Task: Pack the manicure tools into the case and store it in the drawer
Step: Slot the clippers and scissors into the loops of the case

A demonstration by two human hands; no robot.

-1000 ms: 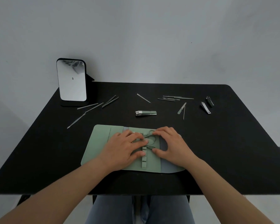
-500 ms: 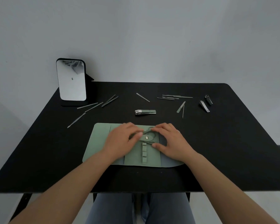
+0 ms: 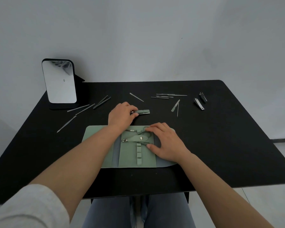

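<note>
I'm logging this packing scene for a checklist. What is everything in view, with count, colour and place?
case: 1, sage green, open flat at the table's near centre
cuticle nipper: 1, green and steel, strapped in the case
large nail clipper: 1, green and silver, beyond the case
small clippers: 2, dark and silver, far right
slim tools, left: about 4, grey, near the mirror
slim tools, right: about 6, grey, far centre and right
mirror: 1, black frame, far left
table: 1, black
left hand: pinches the large nail clipper's end
right hand: rests on the case
</note>
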